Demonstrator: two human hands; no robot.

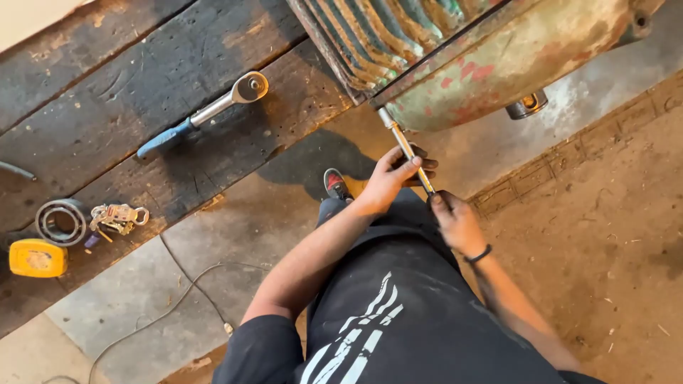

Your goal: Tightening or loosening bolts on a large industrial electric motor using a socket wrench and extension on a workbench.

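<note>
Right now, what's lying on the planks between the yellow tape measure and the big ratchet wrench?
In the head view, a metal bearing ring and a bunch of keys lie between the yellow tape measure and the ratchet wrench; otherwise bare wooden planks.

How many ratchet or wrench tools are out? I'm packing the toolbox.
2: a blue-handled ratchet lying on the dark planks, and a long metal wrench gripped by both hands at the machine. Others may lie off-frame.

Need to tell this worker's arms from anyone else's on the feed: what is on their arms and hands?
Both hands are bare, no gloves. The left hand has nothing on its wrist. The right hand has a thin dark band around the wrist. Forearms are uncovered; short dark sleeves end above the elbow.
</note>
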